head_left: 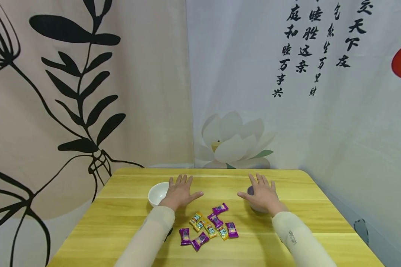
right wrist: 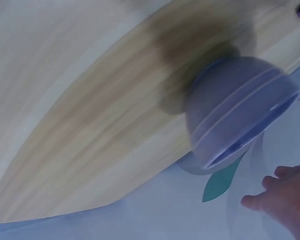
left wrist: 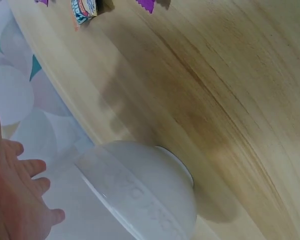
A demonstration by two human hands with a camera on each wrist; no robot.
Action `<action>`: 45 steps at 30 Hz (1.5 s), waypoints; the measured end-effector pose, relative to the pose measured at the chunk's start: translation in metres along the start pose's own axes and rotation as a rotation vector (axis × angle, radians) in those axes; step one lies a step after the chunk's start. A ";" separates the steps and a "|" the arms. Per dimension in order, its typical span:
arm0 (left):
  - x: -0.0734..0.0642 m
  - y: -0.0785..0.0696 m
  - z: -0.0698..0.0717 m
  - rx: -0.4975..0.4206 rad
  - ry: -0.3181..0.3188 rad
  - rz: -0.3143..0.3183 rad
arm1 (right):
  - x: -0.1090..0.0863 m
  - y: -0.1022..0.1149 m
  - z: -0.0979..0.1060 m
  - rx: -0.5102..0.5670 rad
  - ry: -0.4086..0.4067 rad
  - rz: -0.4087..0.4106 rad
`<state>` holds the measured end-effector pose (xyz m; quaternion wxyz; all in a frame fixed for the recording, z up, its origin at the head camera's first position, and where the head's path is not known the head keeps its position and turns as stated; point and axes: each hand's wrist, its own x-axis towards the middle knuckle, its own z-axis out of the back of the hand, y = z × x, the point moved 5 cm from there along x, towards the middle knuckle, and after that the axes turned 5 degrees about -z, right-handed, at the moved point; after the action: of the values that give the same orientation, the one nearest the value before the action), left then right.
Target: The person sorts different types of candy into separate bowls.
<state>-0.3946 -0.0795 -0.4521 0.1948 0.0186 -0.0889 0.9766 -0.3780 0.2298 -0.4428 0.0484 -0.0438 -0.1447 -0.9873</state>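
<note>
My left hand (head_left: 180, 193) is held over the table with fingers spread and nothing in it. It overlaps the right side of a white bowl (head_left: 157, 193), whose outer wall (left wrist: 140, 182) carries raised lettering in the left wrist view. On the other side, my right hand (head_left: 261, 193) also has its fingers spread and holds nothing. It hides most of a purple-grey bowl (right wrist: 230, 107), seen in full in the right wrist view with ridges round its wall. Between the hands lie small wrapped candies, some in purple wrappers (head_left: 232, 230) and others in yellow ones (head_left: 210, 230).
The wooden table (head_left: 120, 207) has rounded far corners. Behind it hangs a cloth backdrop (head_left: 160, 92) with black plants, a lotus and dark writing. A small black object (head_left: 168, 234) shows beside the left sleeve (head_left: 150, 233).
</note>
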 end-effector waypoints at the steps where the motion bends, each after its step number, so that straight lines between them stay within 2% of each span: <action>1: 0.000 0.000 0.001 -0.004 -0.003 -0.004 | -0.001 -0.002 0.001 0.009 -0.001 0.000; 19: -0.002 -0.001 -0.003 -0.035 -0.026 -0.040 | -0.009 -0.042 0.013 0.106 -0.009 -0.003; 29: -0.004 -0.004 0.001 -0.048 -0.034 -0.051 | -0.015 -0.059 0.014 0.150 0.004 0.006; 37: -0.008 -0.009 -0.002 -0.053 -0.029 -0.069 | -0.020 -0.074 0.007 0.240 0.072 -0.035; 45: -0.011 -0.019 -0.002 -0.109 -0.016 -0.117 | -0.022 -0.083 0.000 0.332 0.123 -0.069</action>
<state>-0.3768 -0.0658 -0.4513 0.2514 0.0209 -0.1420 0.9572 -0.3648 0.3110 -0.4689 0.0299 0.0301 -0.3041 -0.9517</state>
